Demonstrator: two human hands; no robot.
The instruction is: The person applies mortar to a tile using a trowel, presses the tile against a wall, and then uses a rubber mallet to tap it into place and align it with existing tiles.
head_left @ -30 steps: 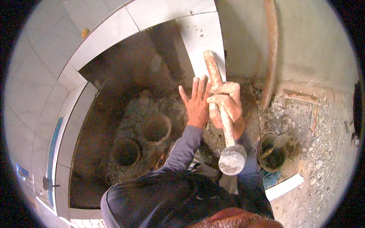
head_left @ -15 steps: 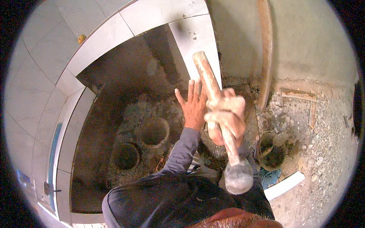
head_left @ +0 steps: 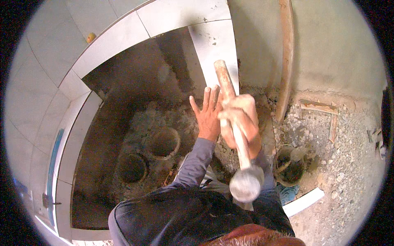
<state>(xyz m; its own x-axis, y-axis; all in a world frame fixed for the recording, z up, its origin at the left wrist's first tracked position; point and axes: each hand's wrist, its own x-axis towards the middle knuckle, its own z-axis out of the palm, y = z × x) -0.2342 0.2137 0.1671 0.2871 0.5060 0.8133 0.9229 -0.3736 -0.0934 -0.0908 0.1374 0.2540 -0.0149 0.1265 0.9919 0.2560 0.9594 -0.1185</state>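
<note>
My right hand (head_left: 243, 123) is closed round the wooden handle of a mallet (head_left: 246, 184). Its thick grey head hangs toward my body, and the handle's other end points up and away. Just left of it, my left hand (head_left: 208, 119) lies with fingers spread, fingertips at the near end of a white tile (head_left: 214, 41). Part of that tile and the left thumb side are hidden behind the mallet handle and right hand. The right fingers are slightly blurred.
White tiles (head_left: 117, 39) border a dark recess with two round holes (head_left: 164, 142) in its rough floor. To the right stand a bucket (head_left: 290, 165), wood pieces (head_left: 318, 106) and a white strip (head_left: 303, 201) among rubble. A wooden plank (head_left: 286, 61) leans against the wall.
The mallet head has swung a little left and upward with my right hand, which has turned slightly. My left hand keeps its place on the tile. The view has shifted slightly.
</note>
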